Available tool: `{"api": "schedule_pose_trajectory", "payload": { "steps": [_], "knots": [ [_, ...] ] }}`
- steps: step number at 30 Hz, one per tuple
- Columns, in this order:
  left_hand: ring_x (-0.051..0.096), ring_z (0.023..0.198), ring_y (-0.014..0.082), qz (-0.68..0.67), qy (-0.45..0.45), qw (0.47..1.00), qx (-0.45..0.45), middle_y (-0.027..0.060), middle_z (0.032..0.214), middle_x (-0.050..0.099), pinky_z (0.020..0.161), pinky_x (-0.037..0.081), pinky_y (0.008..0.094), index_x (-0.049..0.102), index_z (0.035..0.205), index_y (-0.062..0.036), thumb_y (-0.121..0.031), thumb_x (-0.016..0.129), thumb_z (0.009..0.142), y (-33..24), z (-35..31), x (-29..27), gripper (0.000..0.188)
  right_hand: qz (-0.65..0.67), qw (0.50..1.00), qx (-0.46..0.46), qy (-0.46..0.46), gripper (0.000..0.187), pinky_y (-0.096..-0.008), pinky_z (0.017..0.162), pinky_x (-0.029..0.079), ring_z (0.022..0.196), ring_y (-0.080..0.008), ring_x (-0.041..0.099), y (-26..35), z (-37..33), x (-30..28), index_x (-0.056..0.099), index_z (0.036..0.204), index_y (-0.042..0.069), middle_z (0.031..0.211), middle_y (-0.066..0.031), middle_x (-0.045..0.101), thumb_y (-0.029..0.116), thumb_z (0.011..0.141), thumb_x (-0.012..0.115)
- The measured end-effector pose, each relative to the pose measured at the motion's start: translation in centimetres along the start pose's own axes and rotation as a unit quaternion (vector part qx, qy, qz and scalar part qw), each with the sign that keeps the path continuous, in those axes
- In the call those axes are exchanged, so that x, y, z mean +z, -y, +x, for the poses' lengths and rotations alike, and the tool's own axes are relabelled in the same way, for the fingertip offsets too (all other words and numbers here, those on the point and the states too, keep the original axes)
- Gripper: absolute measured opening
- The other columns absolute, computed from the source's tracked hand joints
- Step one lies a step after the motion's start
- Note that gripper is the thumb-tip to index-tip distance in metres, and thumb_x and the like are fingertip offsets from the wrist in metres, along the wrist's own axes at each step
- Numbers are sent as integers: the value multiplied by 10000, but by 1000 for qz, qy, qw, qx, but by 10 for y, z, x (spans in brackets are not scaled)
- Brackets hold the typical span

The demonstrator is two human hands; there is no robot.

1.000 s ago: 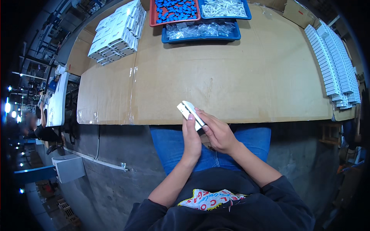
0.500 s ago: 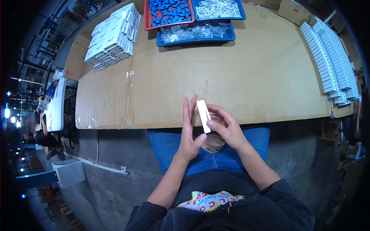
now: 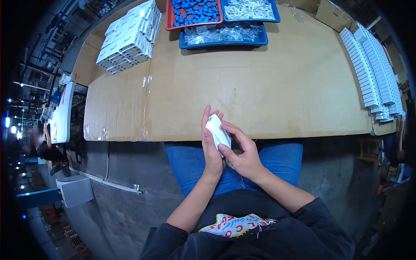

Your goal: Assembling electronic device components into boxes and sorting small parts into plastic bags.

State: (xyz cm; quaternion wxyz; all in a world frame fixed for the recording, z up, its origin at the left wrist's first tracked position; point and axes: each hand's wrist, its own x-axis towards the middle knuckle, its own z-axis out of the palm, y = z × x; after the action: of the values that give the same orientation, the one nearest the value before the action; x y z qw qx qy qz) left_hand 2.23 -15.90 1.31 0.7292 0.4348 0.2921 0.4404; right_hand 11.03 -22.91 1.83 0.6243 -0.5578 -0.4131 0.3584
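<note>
A small white box is tilted between my two hands, just in front of the table's near edge and above my lap. My left hand cradles it from the left, thumb along its side and fingers stretched behind it. From the right, my right hand grips its edge between thumb and fingers. The underside of the box is hidden by my hands.
Cardboard covers the table. White boxes are stacked at the far left and in tall rows at the right. At the back sit a red tray of blue parts, a blue tray of white pieces and another blue tray of clear bags.
The box has turned from a narrow side to a broader face and shifted slightly left. My left hand, apart from it before, now closes against it.
</note>
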Motion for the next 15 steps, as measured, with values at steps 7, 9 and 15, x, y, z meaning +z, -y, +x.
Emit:
{"api": "schedule_pose_trajectory", "payload": {
  "steps": [7, 9, 15],
  "knots": [
    [416, 1476, 294, 38, -3, 999, 11, 181, 1595, 406, 1200, 370, 424, 156, 1698, -98, -662, 393, 1085, -4, -5, 5, 866, -21, 998, -64, -12, 500, -432, 1172, 440, 1445, -374, 528, 5, 2, -1, 623, 1428, -19, 1554, -268, 527, 167, 984, 757],
    [411, 1469, 285, -13, -14, 1000, 5, 168, 1585, 414, 1220, 333, 412, 143, 1697, -80, -680, 389, 1077, -7, -6, 10, 897, -54, 996, -72, -8, 490, -434, 1172, 439, 1451, -389, 520, 6, 0, 2, 623, 1431, -20, 1552, -280, 523, 163, 992, 743],
    [417, 1442, 279, 42, 1, 996, 77, 183, 1569, 420, 1218, 291, 398, 143, 1683, -10, -763, 392, 1029, -8, -4, 15, 1029, -102, 985, -136, -14, 471, -451, 1164, 445, 1455, -446, 498, 7, -6, 7, 587, 1445, -71, 1535, -328, 514, 149, 1037, 668]
  ]
}}
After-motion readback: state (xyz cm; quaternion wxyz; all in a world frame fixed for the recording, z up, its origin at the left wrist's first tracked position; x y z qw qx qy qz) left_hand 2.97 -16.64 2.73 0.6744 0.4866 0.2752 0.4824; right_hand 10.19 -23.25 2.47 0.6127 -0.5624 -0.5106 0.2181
